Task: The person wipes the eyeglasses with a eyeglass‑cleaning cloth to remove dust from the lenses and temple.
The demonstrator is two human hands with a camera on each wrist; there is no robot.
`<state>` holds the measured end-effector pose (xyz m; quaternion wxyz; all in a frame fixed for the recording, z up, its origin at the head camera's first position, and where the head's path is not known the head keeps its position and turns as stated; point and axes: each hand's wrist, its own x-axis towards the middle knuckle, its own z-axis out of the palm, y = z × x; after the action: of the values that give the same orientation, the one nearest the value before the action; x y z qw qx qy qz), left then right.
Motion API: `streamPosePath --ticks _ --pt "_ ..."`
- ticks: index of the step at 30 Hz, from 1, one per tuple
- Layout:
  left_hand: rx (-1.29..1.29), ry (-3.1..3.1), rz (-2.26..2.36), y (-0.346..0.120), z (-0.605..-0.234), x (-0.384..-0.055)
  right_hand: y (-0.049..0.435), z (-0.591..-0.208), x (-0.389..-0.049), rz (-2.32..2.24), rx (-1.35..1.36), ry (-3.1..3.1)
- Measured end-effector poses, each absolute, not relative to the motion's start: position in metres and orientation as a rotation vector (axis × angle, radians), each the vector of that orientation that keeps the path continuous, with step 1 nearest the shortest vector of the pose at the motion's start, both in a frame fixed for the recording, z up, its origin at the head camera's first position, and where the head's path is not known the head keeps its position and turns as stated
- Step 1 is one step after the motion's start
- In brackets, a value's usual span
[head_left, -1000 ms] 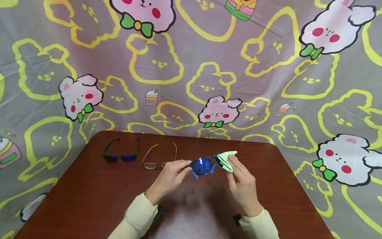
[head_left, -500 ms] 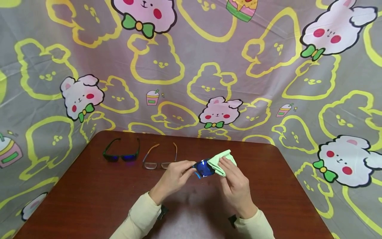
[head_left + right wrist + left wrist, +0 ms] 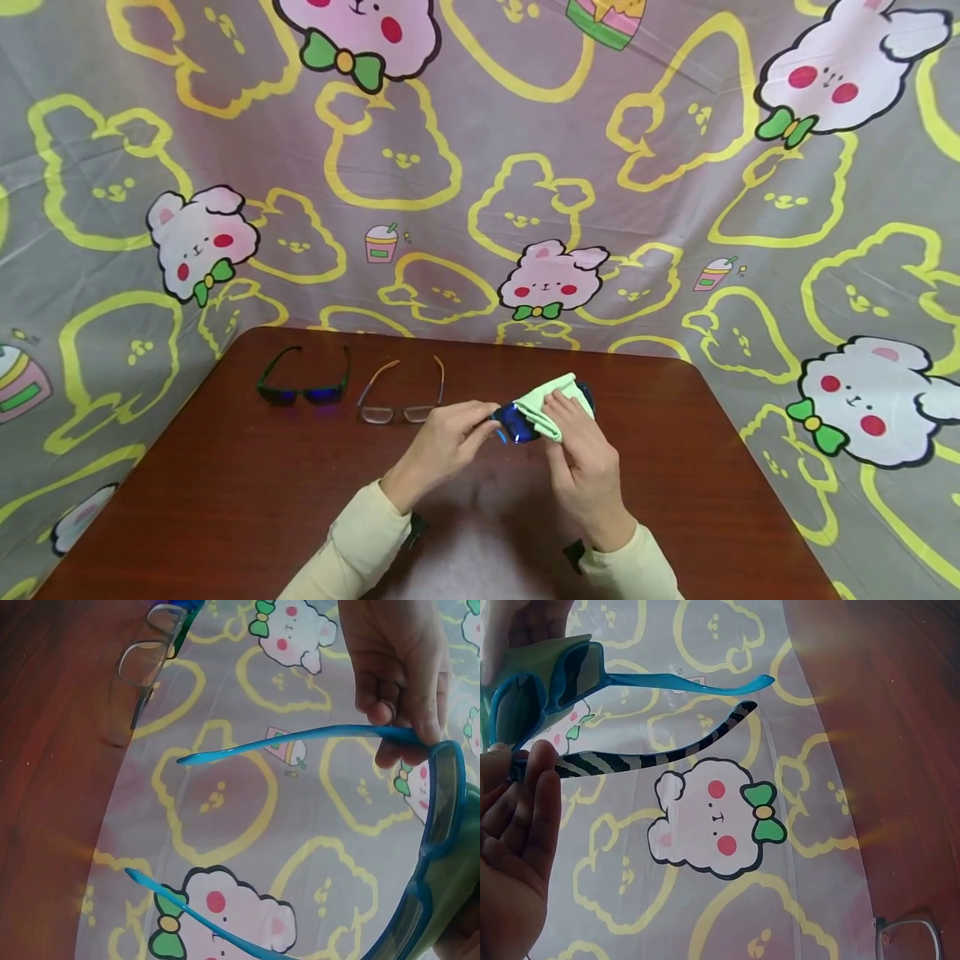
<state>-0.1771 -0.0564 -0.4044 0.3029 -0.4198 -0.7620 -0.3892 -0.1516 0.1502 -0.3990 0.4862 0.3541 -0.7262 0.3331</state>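
My left hand [image 3: 450, 433] pinches one end of a pair of blue-framed sunglasses [image 3: 516, 423], near the hinge. The sunglasses are raised above the table, with dark blue mirrored lenses. In the left wrist view, both temples [image 3: 682, 682] stand unfolded, the nearer one striped black and white outside. A folded pale green cloth [image 3: 547, 407] lies over the front of the lenses. My right hand [image 3: 585, 467] holds this cloth against them, fingers spread along its top. The right wrist view shows the lenses [image 3: 446, 799] from behind, with the cloth on their far side.
Clear eyeglasses [image 3: 393, 414] with orange-tipped temples lie unfolded on the brown table [image 3: 225, 483], behind my left hand. Farther left are dark green-framed sunglasses [image 3: 303, 395] with blue lenses. A cartoon-printed curtain [image 3: 427, 192] surrounds the table's back and sides.
My right hand has moved the cloth leftward across the sunglasses, from the right lens toward the left one. My left hand has shifted slightly right with the frame.
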Motion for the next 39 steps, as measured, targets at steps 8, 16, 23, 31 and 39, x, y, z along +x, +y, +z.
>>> streamPosePath --ticks 8,16,23,31,39 --pt "-1.114 -1.994 -1.029 -0.054 -0.405 -0.178 0.145 -0.397 -0.150 0.690 0.896 -1.799" --pt "-1.062 -1.999 -1.039 -0.053 -0.404 -0.178 0.140 -0.398 -0.145 0.604 1.005 -1.818" --pt "-1.006 -2.050 -1.092 -0.058 -0.405 -0.179 0.145 -0.401 -0.146 0.555 1.073 -1.783" --pt "-1.091 -2.016 -1.054 -0.056 -0.404 -0.181 0.146 -0.396 -0.147 0.575 0.955 -1.821" --pt "-1.080 -2.021 -1.047 -0.053 -0.404 -0.179 0.138 -0.396 -0.145 0.550 1.047 -1.841"
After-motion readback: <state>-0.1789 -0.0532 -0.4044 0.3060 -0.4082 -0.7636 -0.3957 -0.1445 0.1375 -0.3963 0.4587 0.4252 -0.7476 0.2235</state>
